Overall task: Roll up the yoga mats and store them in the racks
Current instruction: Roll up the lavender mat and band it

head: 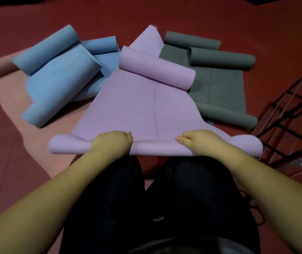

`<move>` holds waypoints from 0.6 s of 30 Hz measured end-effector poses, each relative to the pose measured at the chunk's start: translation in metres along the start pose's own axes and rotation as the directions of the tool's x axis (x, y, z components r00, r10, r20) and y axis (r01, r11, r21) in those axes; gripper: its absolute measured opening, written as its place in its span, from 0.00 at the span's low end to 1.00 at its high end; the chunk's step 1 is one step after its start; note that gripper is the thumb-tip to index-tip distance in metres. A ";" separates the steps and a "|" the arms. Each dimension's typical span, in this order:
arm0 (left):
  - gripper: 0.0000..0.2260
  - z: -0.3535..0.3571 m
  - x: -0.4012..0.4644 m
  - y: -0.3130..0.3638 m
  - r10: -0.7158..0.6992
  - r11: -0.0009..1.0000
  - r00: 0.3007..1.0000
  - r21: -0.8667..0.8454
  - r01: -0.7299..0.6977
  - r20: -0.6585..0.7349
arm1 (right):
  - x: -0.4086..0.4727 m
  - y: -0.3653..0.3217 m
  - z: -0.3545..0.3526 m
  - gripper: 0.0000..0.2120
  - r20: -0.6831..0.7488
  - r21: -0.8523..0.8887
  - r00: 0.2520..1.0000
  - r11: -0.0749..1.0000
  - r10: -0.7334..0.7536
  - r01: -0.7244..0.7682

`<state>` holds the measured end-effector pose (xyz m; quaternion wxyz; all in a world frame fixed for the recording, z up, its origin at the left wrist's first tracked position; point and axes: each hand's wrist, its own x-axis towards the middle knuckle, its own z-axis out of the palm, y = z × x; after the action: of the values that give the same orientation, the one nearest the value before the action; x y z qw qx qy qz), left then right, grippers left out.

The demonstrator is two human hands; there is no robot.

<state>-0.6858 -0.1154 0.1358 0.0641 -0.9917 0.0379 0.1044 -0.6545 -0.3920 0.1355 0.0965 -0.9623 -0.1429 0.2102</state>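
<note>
Only one view here, the head cam looking down past the person's dark trousers at a red floor.

The purple mat is the one being worked on. It lies front and centre, running away from the person, with its near edge curled into a small roll right in front of the knees. Its far end is curled up too, in a loose roll tilted to the right. The left hand sits on the near roll left of centre, fingers curled over it and gripping, thumb pointing inward. The right hand does the same right of centre, fingers wrapped over the roll, holding it. The ends of the roll stick out past both hands.

To the left there's a blue mat, partly unrolled with curled ends, a bit motion-blurred, lying over a pink mat that is spread flat on the floor. The purple mat overlaps the blue one's right edge. To the right is a grey mat, mostly flat with rolls at its near and far ends, tucked just under the purple mat's right side.

At the far right edge there's a black metal rack with open bars, standing near the grey mat and the right end of the purple roll.
</note>
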 end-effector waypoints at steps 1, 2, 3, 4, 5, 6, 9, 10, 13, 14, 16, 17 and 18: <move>0.18 0.001 0.001 0.001 0.041 0.996 0.996 0.077 -0.047 0.080 | 0.003 0.000 0.004 0.23 0.089 0.020 0.996 1.000 0.007 -0.009; 0.18 0.002 0.002 0.002 0.064 0.986 0.990 0.142 -0.082 0.126 | 0.006 0.000 0.008 0.24 0.155 0.043 0.988 0.999 0.012 -0.019; 0.18 0.004 0.004 0.002 0.055 0.985 0.988 0.151 -0.077 0.146 | 0.009 0.001 0.011 0.24 0.192 0.070 0.981 0.997 0.017 -0.031; 0.18 0.008 0.007 0.004 0.030 0.989 0.987 0.142 -0.052 0.158 | 0.012 0.002 0.012 0.24 0.210 0.094 0.977 0.995 0.021 -0.041; 0.18 0.011 0.007 0.006 -0.020 0.991 0.988 0.133 0.000 0.153 | 0.014 0.003 0.013 0.24 0.213 0.108 0.977 0.993 0.020 -0.044; 0.19 0.012 0.006 0.008 -0.064 0.991 0.991 0.121 0.050 0.118 | 0.016 0.004 0.014 0.23 0.213 0.113 0.977 0.993 0.014 -0.039; 0.19 0.024 0.006 0.006 -0.104 0.988 0.994 0.120 0.101 0.017 | 0.020 0.005 0.014 0.21 0.229 0.110 0.973 0.993 0.005 -0.031; 0.19 0.027 0.007 0.004 -0.101 0.989 0.994 0.110 0.097 0.032 | 0.021 0.005 0.014 0.21 0.234 0.113 0.972 0.993 0.008 -0.035; 0.18 0.029 0.012 -0.001 -0.116 0.993 0.992 0.001 0.116 0.053 | 0.025 0.006 0.014 0.22 0.223 0.115 0.975 0.992 0.018 -0.045; 0.18 0.026 0.013 -0.001 -0.156 0.985 0.987 -0.073 0.159 0.043 | 0.026 0.006 0.014 0.21 0.206 0.112 0.978 0.993 0.018 -0.042; 0.17 0.022 0.016 0.000 -0.209 0.962 0.978 -0.177 0.209 0.018 | 0.028 0.007 0.017 0.20 0.161 0.103 0.987 0.994 0.020 -0.037; 0.16 0.021 0.017 0.000 -0.213 0.962 0.977 -0.172 0.212 0.014 | 0.029 0.007 0.017 0.19 0.144 0.095 0.989 0.995 0.026 -0.040; 0.16 0.020 0.017 0.001 -0.201 0.971 0.980 -0.129 0.199 -0.006 | 0.029 0.006 0.019 0.19 0.130 0.084 0.991 0.996 0.031 -0.042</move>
<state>-0.6737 -0.1146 0.1126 0.0102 -0.9935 -0.0683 0.0904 -0.6362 -0.3867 0.1066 0.1249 -0.9441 -0.1222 0.2796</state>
